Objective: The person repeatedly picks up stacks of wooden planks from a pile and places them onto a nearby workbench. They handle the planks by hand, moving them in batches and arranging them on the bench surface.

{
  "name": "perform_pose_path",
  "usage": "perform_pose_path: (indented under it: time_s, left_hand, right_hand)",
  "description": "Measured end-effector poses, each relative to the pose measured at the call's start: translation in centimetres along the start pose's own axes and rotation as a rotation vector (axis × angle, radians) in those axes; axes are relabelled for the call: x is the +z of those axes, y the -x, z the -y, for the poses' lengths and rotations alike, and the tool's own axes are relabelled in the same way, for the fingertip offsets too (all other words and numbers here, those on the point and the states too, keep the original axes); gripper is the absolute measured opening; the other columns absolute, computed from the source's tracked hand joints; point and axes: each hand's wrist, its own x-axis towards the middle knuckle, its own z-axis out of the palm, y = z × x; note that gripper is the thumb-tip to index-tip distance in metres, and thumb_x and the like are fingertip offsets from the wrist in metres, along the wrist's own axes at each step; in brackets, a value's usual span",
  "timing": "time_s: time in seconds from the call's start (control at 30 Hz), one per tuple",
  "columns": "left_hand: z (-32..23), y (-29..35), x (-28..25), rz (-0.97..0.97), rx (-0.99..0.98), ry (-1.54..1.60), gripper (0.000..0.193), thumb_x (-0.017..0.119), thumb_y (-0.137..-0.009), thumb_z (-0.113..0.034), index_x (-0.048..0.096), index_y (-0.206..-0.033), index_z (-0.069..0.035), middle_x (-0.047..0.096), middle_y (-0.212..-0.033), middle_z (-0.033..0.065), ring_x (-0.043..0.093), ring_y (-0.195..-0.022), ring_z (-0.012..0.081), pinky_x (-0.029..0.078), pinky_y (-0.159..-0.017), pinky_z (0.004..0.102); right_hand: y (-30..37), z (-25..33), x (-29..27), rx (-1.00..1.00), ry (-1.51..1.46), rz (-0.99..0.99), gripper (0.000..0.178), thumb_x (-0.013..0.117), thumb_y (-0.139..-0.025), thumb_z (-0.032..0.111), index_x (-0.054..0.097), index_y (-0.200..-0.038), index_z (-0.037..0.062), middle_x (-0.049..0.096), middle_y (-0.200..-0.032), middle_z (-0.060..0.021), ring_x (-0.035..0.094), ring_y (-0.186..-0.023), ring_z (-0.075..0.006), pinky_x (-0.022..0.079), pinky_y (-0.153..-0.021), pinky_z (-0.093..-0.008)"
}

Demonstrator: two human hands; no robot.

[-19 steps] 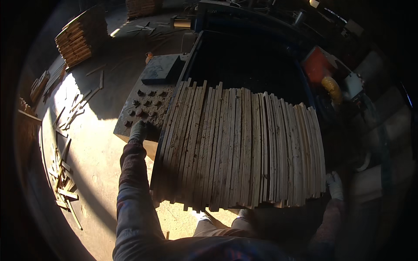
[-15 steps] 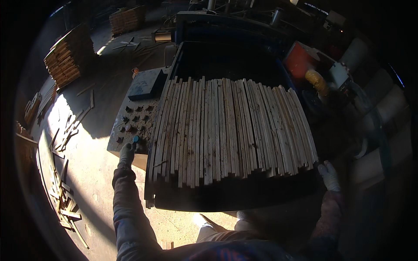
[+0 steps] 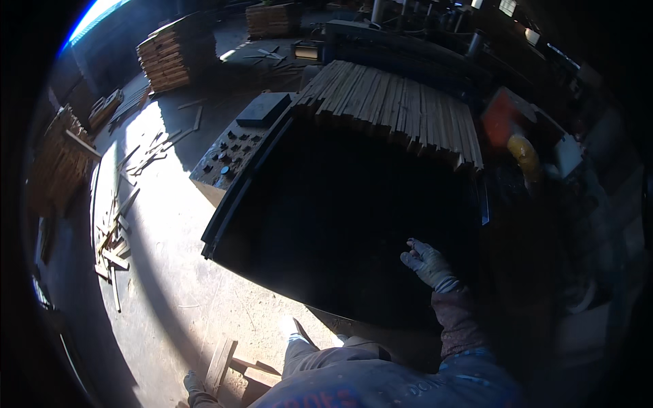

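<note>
Your hands are well apart from each other. Your right hand, in a pale glove, is in front of the dark machine bed, toward its near right part. Its fingers are parted and loosely bent, with the thumb set off from the index finger; you cannot be seen touching the bed for certain, since the surface there is almost black. Your left hand is low at the lower left edge of your view, just beside some short wooden boards near the floor. It is too small and dim for me to tell whether it grips or touches one.

The wooden strips lie side by side in a wide row at the far end of the bed, their near ends uneven and facing you. A rail runs along the bed's left edge. Beside it is a control panel with several dark knobs, a blue button nearest you and a flat blue-grey box behind them.

Left of the panel, loose offcuts lie scattered on the sunlit floor, with a tall stack of boards farther back. On the right are a red housing and a yellow part.
</note>
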Motion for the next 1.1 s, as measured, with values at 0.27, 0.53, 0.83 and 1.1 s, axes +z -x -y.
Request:
perform_pose_path:
  time_s: [0.27, 0.53, 0.83, 1.1]
  left_hand:
    - [31.9, 34.7, -0.5, 0.266, -0.718, -0.121, 0.046, 0.059, -0.091, -0.044, 0.072, -0.111, -0.006, 0.071, -0.110, 0.0176, 0.067, -0.105, 0.0340, 0.049, -0.093, 0.0406]
    - [32.3, 53.9, 6.5, 0.189, -0.776, 0.116, 0.046, 0.059, -0.095, -0.041, 0.069, -0.119, -0.003, 0.069, -0.119, 0.0173, 0.065, -0.109, 0.0311, 0.048, -0.095, 0.0393]
    - [41.1, 56.4, 4.2, -0.204, -0.763, 0.367, 0.043, 0.075, -0.085, -0.033, 0.067, -0.114, -0.002, 0.071, -0.110, 0.0163, 0.067, -0.103, 0.0295, 0.052, -0.089, 0.0373]
    - [59.2, 43.2, -10.4, -0.165, -0.916, -0.034, 0.095, 0.089, -0.069, -0.033, 0.041, -0.146, -0.008, 0.043, -0.147, 0.0211, 0.042, -0.136, 0.0380, 0.039, -0.112, 0.0439]
  right_hand:
    - [3.5, 6.2, 13.5, -0.371, -0.009, 0.480, 0.050, 0.071, -0.093, 0.023, 0.054, -0.136, 0.0030, 0.063, -0.118, -0.0063, 0.061, -0.109, -0.0168, 0.051, -0.097, -0.0312]
    - [5.6, 12.7, 22.9, -0.587, -0.120, 1.128, 0.030, 0.069, -0.094, 0.011, 0.063, -0.121, 0.0013, 0.063, -0.118, -0.0047, 0.058, -0.105, -0.0116, 0.048, -0.092, -0.0258]
    - [15.7, 13.9, 33.3, -0.631, 0.078, 1.500, 0.051, 0.067, -0.093, 0.004, 0.049, -0.140, -0.0027, 0.058, -0.134, -0.0128, 0.054, -0.123, -0.0192, 0.047, -0.101, -0.0282]
    - [34.6, 8.7, 54.6, -1.049, 0.477, 1.549, 0.055, 0.072, -0.091, 0.010, 0.049, -0.140, -0.0015, 0.061, -0.124, -0.0111, 0.059, -0.108, -0.0186, 0.050, -0.091, -0.0326]
